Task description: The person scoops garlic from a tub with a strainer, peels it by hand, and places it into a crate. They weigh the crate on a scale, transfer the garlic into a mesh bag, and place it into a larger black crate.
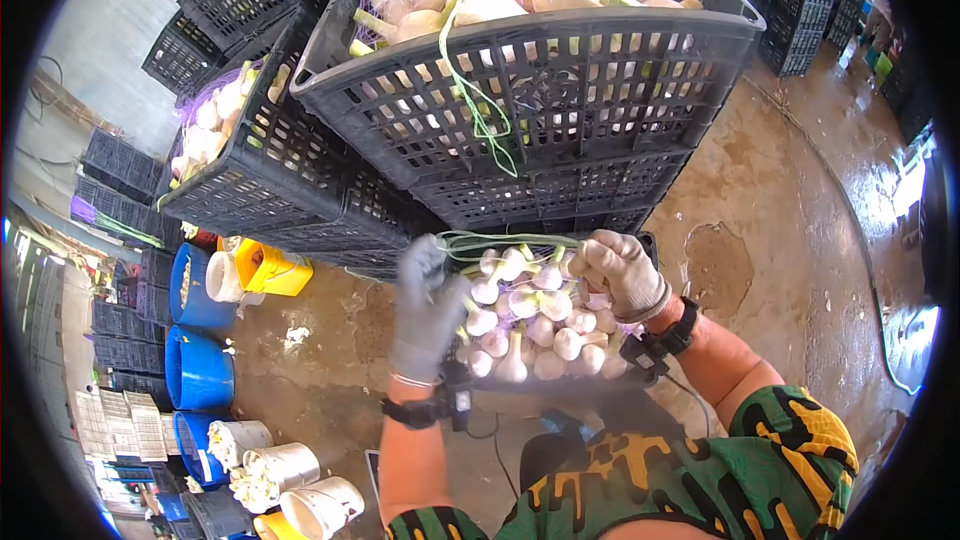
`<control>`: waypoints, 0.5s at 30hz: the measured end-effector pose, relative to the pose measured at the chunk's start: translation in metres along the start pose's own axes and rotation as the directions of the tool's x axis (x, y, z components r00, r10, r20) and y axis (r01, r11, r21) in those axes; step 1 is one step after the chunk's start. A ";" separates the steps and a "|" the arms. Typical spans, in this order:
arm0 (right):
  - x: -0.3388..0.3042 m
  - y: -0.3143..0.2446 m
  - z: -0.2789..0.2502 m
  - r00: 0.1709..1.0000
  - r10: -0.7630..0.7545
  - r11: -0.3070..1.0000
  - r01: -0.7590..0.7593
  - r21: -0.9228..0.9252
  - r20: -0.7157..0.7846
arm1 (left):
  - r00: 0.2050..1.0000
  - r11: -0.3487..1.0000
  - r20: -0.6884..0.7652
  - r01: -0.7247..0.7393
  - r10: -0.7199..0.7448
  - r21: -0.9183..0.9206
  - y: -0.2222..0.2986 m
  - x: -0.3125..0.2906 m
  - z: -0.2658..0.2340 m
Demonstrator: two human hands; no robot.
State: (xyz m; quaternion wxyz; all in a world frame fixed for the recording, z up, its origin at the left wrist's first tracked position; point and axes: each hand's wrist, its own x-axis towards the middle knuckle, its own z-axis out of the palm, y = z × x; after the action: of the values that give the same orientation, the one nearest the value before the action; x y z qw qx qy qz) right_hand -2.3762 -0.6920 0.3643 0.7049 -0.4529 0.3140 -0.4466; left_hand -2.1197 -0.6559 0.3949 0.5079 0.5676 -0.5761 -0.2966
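Several strands of thin green cord [512, 239] run between my two gloved hands, above a dark crate heaped with garlic bulbs [540, 320]. My right hand [622, 275], in a grey-white glove, is closed in a fist round the right end of the cord. Motion blurs my left hand [425, 310]; its curled fingers meet the cord's left end and appear closed on it. The bulbs have short pale-green stems, and purple netting shows among them. My hands hide part of the crate's sides.
Just ahead, a stacked black crate [540, 90] holds netted garlic, with a green cord [470, 90] hanging down its front. Another garlic-filled crate [290, 140] stands left. Blue tubs [200, 368], a yellow bucket [275, 268] and white buckets [322, 507] line the left. A hose [850, 205] crosses the wet floor.
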 end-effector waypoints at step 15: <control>0.034 -0.005 0.086 0.994 0.026 0.890 -0.073 0.450 0.110 | 0.993 0.936 -0.109 -0.009 0.051 0.353 -0.117 -0.051 0.147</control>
State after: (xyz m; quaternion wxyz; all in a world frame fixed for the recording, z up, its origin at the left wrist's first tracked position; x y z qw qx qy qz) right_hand -2.2915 -0.6934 0.4015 0.8169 -0.2900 0.1767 -0.4661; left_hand -2.2223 -0.6631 0.2297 0.4355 0.6567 -0.5978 -0.1476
